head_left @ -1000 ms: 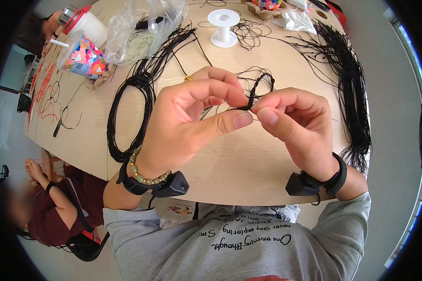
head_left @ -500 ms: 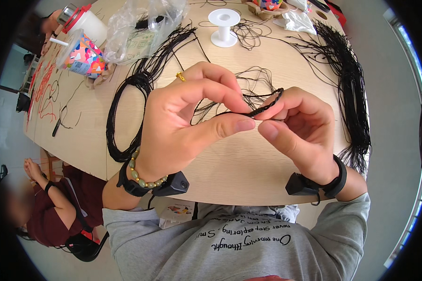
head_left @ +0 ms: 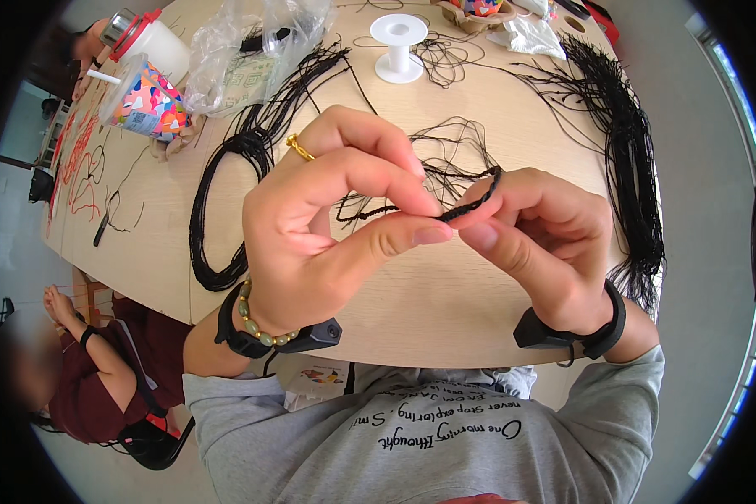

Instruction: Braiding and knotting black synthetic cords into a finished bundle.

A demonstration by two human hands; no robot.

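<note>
Over table (head_left: 428, 311), left grip (head_left: 290, 223) pinching black braided cord (head_left: 472, 207), right grip (head_left: 567, 260) touching

Bright, even light fills the scene, with a white-blue glare strip (head_left: 725, 74) overexposed along the right edge. Shadows stay soft on the pale counter (head_left: 378, 311), and the clear plastic bag (head_left: 218, 71) catches whitish highlights. The left hand (head_left: 311, 210) and right hand (head_left: 554, 239) look fairly sharp. Fisheye distortion bows the counter's edge, black vignetting rounds the corners, and a blurred patch hides the head of the seated person (head_left: 143, 353) at lower left.
</note>
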